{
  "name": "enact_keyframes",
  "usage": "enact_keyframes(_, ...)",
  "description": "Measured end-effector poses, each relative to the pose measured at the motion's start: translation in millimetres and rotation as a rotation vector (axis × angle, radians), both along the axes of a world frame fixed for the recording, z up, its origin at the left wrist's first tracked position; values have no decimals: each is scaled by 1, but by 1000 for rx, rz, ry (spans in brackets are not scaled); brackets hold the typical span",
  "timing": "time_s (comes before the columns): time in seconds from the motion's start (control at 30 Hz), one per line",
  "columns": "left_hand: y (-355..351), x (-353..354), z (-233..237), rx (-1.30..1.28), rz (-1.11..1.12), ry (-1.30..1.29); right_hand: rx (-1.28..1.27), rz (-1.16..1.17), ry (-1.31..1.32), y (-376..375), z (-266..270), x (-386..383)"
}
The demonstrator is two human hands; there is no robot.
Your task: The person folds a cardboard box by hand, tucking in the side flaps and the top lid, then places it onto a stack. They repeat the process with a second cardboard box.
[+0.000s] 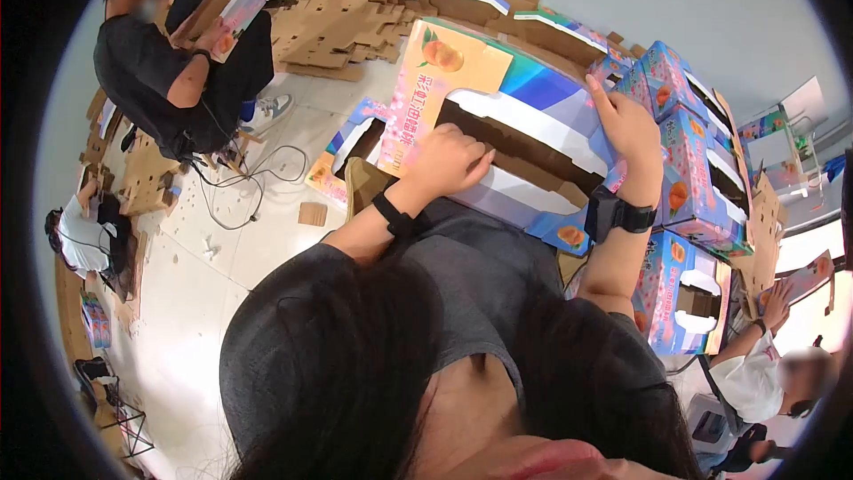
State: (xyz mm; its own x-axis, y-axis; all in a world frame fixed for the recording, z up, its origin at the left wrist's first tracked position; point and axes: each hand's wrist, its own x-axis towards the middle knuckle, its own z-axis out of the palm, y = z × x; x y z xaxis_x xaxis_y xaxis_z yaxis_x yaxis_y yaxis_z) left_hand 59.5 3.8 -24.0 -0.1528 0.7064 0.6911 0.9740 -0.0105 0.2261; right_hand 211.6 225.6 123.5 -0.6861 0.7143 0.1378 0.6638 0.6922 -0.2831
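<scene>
Cardboard carton [524, 116] amid sheets [329, 31], stacked boxes [689, 160]

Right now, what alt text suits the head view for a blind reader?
Two hands hold a pink and blue printed cardboard box: left hand curled on its flap, right hand at its far edge. Matching boxes stand stacked at right.

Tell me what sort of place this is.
Probably a box-assembly workshop: flat brown die-cut cardboard sheets heaped on the floor, finished pink-and-blue peach-printed cartons stacked alongside, and the left hand and right hand holding another half-folded carton.
</scene>
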Motion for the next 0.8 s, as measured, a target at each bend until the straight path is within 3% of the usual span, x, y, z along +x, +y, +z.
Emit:
enact_keyframes(0.17, -3, -2, -7, 37, -34, 4, 260, -12, 227, -32, -10, 23)
enact_keyframes(0.37, -8, -2, -11, 70, -72, 22, 405, 18, 284, -56, -10, 42)
enact_keyframes(0.67, -7, -3, -16, 82, -56, 26, 369, 332, 184, -56, 2, 66)
enact_keyframes(0.8, -13, 6, -5, 157, -155, -58, 363, 362, 167, -72, 10, 87)
